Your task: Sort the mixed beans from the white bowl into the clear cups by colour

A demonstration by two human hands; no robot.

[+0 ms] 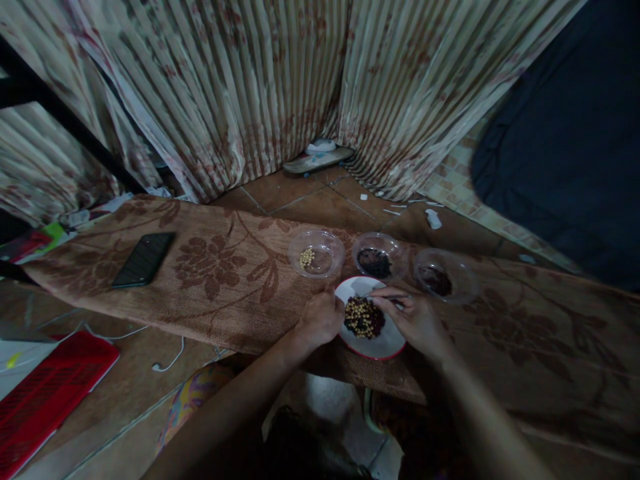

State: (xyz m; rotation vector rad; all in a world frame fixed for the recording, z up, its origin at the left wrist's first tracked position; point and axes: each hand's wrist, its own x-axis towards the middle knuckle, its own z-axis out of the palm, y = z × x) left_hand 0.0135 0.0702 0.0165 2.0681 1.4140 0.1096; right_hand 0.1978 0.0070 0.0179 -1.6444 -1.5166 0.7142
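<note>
Three tubs (329, 257) along the table's (215, 317) far edge crowd the plate (389, 343) the left hand (323, 318) grips; the right hand (411, 319) pinches a utensil (394, 297).

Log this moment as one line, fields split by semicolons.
left hand: gripping left rim of plate; right hand: holding thin utensil over plate; plate: pale and dark beans; three clear bowls: beyond plate

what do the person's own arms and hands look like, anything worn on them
The left hand and right hand are ungloved. The left forearm and right forearm look bare, with no sleeve, watch or bracelet visible; dim light hides finer details.
</note>
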